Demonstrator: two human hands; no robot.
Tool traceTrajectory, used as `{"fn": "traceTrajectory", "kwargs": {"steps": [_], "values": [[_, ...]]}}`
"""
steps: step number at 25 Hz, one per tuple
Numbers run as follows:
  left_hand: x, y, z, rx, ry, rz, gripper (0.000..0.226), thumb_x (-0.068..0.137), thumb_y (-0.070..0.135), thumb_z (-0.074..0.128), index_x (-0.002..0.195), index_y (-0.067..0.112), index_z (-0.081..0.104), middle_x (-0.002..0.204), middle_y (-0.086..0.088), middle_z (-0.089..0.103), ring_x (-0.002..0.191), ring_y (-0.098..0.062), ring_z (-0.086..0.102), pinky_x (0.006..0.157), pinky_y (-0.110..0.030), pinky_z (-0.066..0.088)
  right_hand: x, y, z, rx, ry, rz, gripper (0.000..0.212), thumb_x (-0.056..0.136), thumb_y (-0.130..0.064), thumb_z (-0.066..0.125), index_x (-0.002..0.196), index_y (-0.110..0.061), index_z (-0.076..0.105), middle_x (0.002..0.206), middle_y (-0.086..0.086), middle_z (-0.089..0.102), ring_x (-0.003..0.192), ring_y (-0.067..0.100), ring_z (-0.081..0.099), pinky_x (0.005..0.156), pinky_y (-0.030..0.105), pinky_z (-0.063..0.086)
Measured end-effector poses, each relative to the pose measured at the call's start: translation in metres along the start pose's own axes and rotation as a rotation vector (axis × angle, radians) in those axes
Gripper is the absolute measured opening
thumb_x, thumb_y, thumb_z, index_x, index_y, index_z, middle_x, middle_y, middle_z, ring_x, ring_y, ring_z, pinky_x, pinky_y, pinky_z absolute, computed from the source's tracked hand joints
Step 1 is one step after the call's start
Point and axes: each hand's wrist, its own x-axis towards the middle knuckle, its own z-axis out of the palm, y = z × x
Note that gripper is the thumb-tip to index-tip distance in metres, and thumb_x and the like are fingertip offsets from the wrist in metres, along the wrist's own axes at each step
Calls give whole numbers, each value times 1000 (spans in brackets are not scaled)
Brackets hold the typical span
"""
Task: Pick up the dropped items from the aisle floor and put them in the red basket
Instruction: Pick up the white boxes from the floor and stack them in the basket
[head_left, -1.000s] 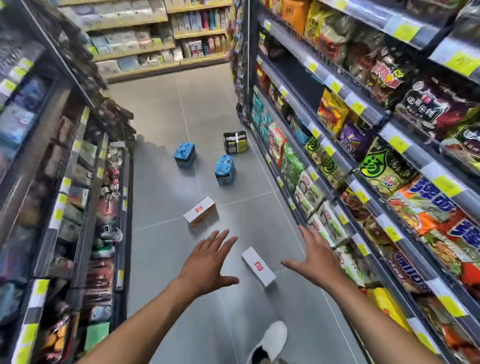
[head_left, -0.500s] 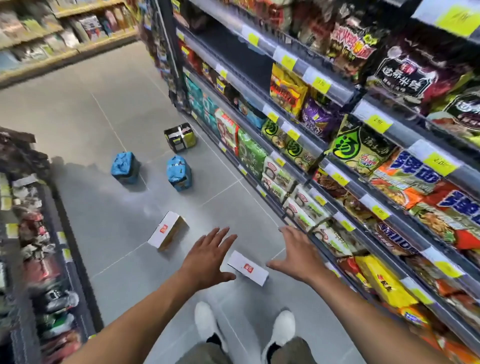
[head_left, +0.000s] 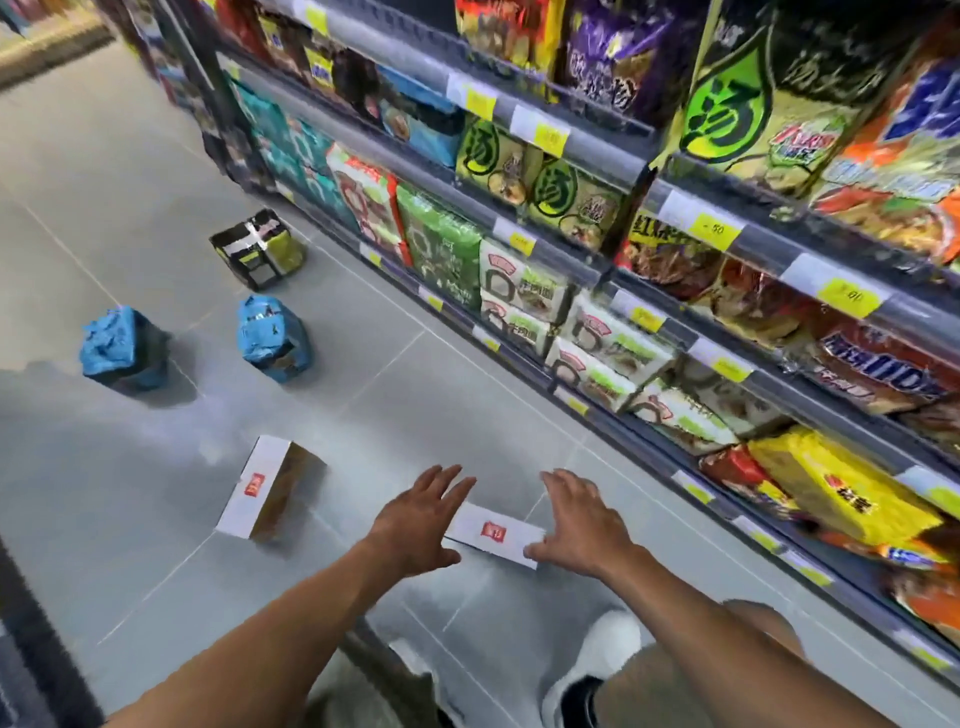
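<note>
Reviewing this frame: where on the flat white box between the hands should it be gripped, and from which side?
Probably by its two short ends, from above: the white box lies flat and long on the floor, with the open left hand and right hand already flanking those ends.

Five dropped items on grey tiled floor: flat white box with red logo (head_left: 496, 531), lying nearest; second white box with red logo (head_left: 270, 488), tipped on its side, to its left. Farther off, two blue packs (head_left: 123, 347) (head_left: 274, 338) standing apart; black-and-green pack (head_left: 258, 254) beyond, near the shelving.
</note>
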Motion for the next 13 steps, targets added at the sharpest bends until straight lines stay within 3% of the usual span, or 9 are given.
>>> {"fn": "traceTrajectory", "kwargs": {"steps": [5,8,13], "values": [[107,-32,147,153,-20,73,105,83,50,74,163,19,14,170,-7,14,157,-31,10,124,-43,23,97,41,135,-58,-55,2,103,71,-50,77,155,-22,23,159,-1,26,146,25,25,103,51,47],[158,-45,219,221,-81,62,106,87,47,72,163,17,5,171,-7,7,158,-30,6,125,-46,19,151,59,210,-71,-63,2,106,70,-48,80,155,-21,24,158,1,27,142,28,29,101,50,48],[205,-59,281,257,-127,45,103,85,44,75,161,16,10,166,-7,18,154,-32,16,119,-53,29,200,73,276,-86,-49,66,103,67,-46,83,150,-22,28,147,3,33,133,29,34,92,46,51]]}}
